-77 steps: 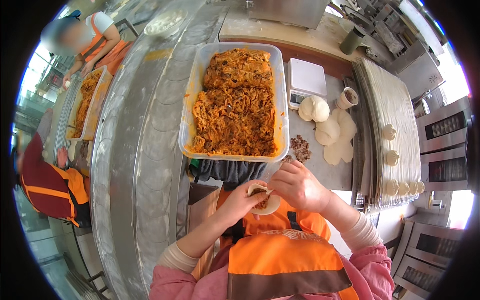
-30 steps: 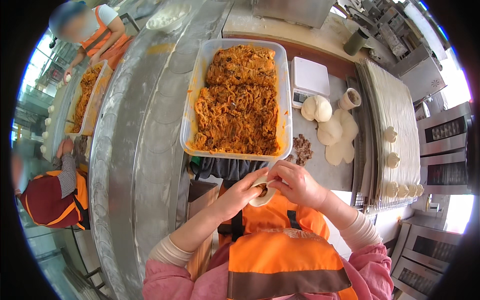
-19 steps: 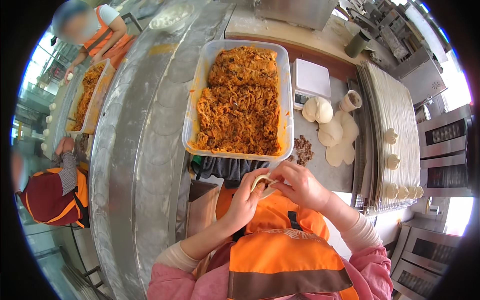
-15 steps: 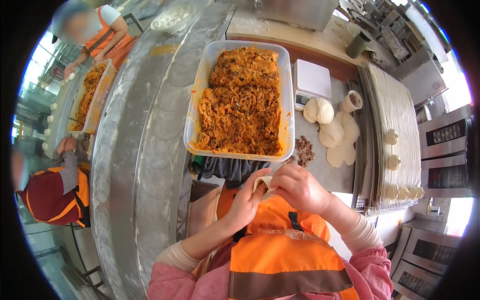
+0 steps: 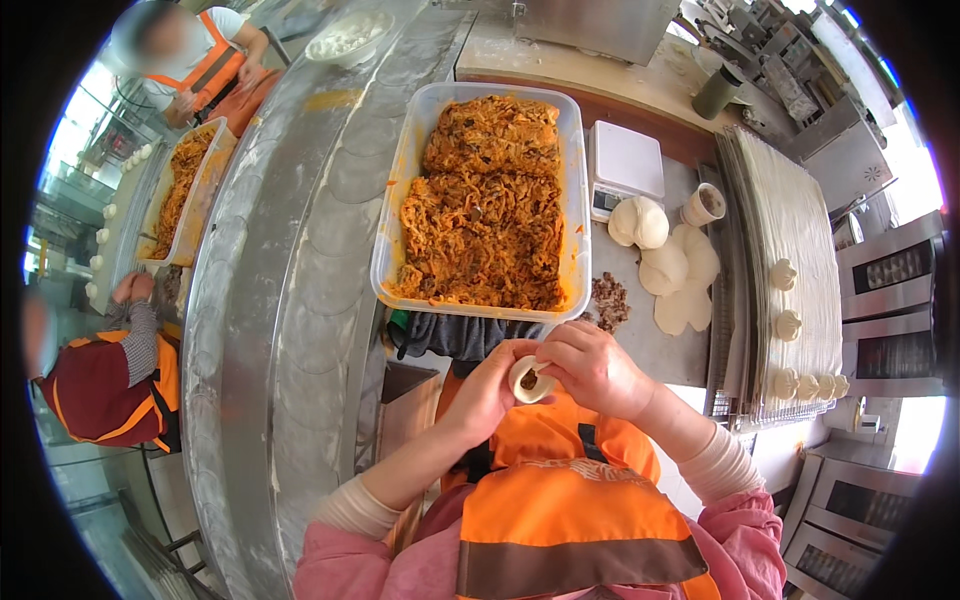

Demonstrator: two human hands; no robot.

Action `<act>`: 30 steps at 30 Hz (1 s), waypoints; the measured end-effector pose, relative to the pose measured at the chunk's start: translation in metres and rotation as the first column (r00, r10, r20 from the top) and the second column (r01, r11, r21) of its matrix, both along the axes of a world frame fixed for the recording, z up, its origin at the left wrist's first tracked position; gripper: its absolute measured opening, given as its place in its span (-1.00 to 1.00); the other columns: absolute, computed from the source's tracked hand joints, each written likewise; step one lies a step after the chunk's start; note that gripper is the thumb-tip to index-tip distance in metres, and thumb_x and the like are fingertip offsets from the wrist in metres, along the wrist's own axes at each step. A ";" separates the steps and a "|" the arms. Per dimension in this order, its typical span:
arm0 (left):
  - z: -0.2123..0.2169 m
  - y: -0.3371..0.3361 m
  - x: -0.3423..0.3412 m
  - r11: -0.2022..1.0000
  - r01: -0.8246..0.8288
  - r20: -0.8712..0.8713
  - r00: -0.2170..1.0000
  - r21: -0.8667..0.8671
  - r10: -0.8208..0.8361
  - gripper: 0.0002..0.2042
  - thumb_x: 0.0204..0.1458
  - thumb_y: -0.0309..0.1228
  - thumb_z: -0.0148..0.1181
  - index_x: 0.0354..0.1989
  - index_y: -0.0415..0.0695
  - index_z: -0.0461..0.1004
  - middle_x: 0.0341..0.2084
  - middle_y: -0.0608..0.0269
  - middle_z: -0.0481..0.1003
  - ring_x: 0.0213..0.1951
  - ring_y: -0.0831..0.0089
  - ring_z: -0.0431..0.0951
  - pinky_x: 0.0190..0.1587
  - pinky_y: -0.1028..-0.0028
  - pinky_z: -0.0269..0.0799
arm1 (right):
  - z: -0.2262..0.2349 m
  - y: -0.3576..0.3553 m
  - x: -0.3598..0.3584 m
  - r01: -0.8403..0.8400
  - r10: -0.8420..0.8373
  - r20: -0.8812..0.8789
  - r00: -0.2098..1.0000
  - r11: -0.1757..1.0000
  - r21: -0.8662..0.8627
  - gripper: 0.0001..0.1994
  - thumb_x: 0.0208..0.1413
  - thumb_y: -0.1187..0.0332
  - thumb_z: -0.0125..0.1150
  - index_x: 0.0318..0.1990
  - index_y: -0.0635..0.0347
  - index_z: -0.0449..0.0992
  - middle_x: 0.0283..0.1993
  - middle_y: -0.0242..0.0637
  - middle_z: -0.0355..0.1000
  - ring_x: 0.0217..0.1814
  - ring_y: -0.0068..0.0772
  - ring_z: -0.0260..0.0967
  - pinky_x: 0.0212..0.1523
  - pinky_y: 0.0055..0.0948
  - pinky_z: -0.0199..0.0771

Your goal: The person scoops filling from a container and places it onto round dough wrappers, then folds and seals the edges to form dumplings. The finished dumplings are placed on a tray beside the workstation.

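Fingers [image 5: 562, 354] around open dough wrapper [image 5: 531, 395]

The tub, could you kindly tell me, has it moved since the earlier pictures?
No: against the scale beside it, the tub keeps the same place; both appear slightly farther right, as the whole view shifted.

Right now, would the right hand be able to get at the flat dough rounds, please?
Probably yes: the flat dough rounds lie ahead and rightward, nothing tall between, though the right hand is busy at the filled dough wrapper.
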State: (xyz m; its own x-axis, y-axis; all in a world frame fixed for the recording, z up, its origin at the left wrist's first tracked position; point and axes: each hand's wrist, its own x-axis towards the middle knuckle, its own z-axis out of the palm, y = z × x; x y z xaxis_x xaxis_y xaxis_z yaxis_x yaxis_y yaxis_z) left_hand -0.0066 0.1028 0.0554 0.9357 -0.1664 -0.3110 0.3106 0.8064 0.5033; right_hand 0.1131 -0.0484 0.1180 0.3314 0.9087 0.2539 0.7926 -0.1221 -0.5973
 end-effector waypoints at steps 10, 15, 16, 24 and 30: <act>-0.009 -0.018 0.007 0.945 -0.178 -0.129 0.967 0.275 0.220 -0.50 0.31 0.04 -0.28 -0.21 -0.20 0.40 -0.53 0.31 0.43 -0.60 0.60 0.39 -0.58 0.60 0.31 | 0.012 0.003 0.007 -0.134 0.148 0.236 0.960 0.988 -0.078 -0.79 -0.16 0.42 0.34 -0.31 0.11 0.49 -0.27 -0.38 0.44 -0.21 -0.32 0.40 -0.22 -0.36 0.38; -0.008 -0.014 0.003 0.926 -0.133 -0.103 0.978 0.353 0.180 -0.47 0.31 0.05 -0.29 -0.13 -0.21 0.40 -0.55 0.30 0.42 -0.60 0.61 0.39 -0.64 0.63 0.23 | 0.009 0.009 0.002 -0.031 0.030 0.234 0.972 1.000 0.001 -0.78 -0.20 0.41 0.28 -0.30 0.03 0.51 -0.30 -0.47 0.40 -0.21 -0.38 0.37 -0.16 -0.40 0.31; 0.001 -0.017 0.000 0.938 -0.151 -0.098 0.977 0.312 0.190 -0.46 0.30 0.07 -0.30 -0.11 -0.22 0.40 -0.56 0.30 0.42 -0.61 0.61 0.39 -0.64 0.63 0.22 | 0.009 0.009 0.002 -0.018 0.018 0.256 0.966 1.000 -0.002 -0.77 -0.22 0.43 0.31 -0.32 0.00 0.52 -0.30 -0.50 0.42 -0.21 -0.40 0.38 -0.14 -0.41 0.29; -0.018 -0.005 -0.005 0.869 -0.063 0.001 0.997 0.490 0.072 -0.41 0.30 0.10 -0.38 0.00 -0.25 0.32 -0.43 0.23 0.44 -0.59 0.59 0.40 -0.65 0.60 0.23 | 0.012 0.013 -0.001 0.012 -0.015 0.054 0.998 0.998 0.058 -0.84 -0.16 0.44 0.33 -0.37 0.10 0.50 -0.34 -0.41 0.41 -0.26 -0.31 0.40 -0.21 -0.36 0.33; 0.000 -0.022 -0.016 0.893 -0.233 0.128 0.972 0.385 0.198 -0.39 0.28 0.13 -0.38 0.04 -0.23 0.29 -0.36 0.18 0.43 -0.57 0.60 0.41 -0.63 0.61 0.25 | -0.002 0.008 0.004 -0.042 0.041 0.024 0.999 0.996 0.078 -0.81 -0.14 0.45 0.35 -0.34 0.17 0.47 -0.34 -0.33 0.41 -0.27 -0.23 0.42 -0.23 -0.32 0.42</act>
State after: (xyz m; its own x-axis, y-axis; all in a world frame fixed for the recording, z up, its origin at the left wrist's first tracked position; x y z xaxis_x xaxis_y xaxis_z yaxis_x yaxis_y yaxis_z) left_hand -0.0221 0.0811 0.0555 0.9600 0.1622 -0.2282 0.0950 0.5779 0.8106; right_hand 0.1167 -0.0408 0.1157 0.2871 0.8985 0.3320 0.8095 -0.0422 -0.5856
